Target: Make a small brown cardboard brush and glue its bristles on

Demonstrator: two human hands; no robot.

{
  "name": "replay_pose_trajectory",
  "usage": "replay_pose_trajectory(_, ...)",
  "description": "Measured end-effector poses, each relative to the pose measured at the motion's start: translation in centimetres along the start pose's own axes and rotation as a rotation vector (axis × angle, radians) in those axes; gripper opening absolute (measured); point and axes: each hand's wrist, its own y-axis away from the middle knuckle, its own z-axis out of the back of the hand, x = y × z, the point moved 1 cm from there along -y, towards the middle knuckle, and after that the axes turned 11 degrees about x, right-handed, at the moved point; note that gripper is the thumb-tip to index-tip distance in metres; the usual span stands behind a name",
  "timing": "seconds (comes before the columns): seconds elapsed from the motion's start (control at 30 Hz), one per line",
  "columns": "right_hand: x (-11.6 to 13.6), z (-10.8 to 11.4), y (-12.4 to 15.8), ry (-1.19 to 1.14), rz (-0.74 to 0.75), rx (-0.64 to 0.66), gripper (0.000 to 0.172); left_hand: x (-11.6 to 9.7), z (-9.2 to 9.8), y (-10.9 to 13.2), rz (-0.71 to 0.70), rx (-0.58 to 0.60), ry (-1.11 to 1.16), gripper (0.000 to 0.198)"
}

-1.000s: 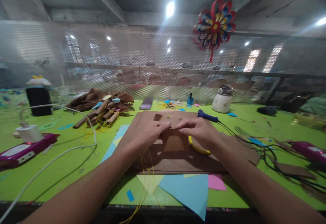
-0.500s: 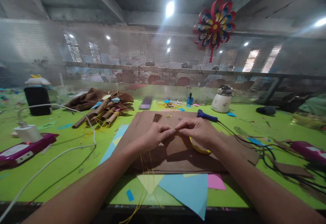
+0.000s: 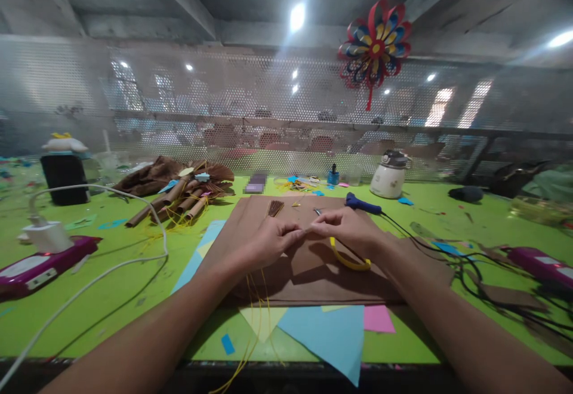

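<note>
My left hand (image 3: 271,242) is closed in a pinch over the brown board. A small brown pleated bundle (image 3: 275,208) shows just beyond its knuckles, and thin yellow strings (image 3: 251,289) trail from beneath it past the table edge. Whether the palm grips this bundle is hidden. Facing it, my right hand (image 3: 347,230) also pinches, its fingertips almost meeting the left ones. Whatever sits between the fingertips is too small to name. Scissors with yellow handles (image 3: 353,262) lie partly under my right hand, their metal tip showing beyond it.
The brown board (image 3: 268,289) lies on a green table over coloured paper (image 3: 331,334). A blue-handled corded tool (image 3: 364,204) rests behind my right hand. Brown paper rolls (image 3: 179,197) lie back left; a white flask (image 3: 388,174) stands back right. Power strips (image 3: 49,268) flank both sides.
My right hand has shifted slightly and its fingers bend differently. More of the scissors' yellow handle and tip now shows. My left hand stays nearly still.
</note>
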Motion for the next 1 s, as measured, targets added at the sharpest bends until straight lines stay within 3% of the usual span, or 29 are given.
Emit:
replay_pose_trajectory(0.27, 0.0, -0.5, -0.1, 0.072, 0.037, -0.078, 0.026, -0.7, -0.1, 0.2, 0.004, -0.026, -0.103, 0.034)
replay_pose_trajectory(0.47, 0.0, -1.0, -0.2, 0.151, 0.104, -0.097, 0.019, -0.9, -0.4, 0.2, 0.044, -0.128, -0.130, 0.032)
replay_pose_trajectory(0.67, 0.9, -0.9, 0.2, 0.171, 0.061, -0.113, 0.018, -1.5, -0.2, 0.4, 0.047, -0.138, -0.197, 0.030)
replay_pose_trajectory(0.8, 0.2, 0.1, 0.1, 0.079, 0.087, -0.082, 0.023, -1.4, -0.2, 0.5, 0.003, -0.124, -0.159, 0.029)
replay_pose_trajectory(1.0, -0.3, 0.5, 0.0, -0.021, 0.073, -0.011, 0.025, -1.1, -0.4, 0.3, 0.063, -0.102, -0.153, 0.034)
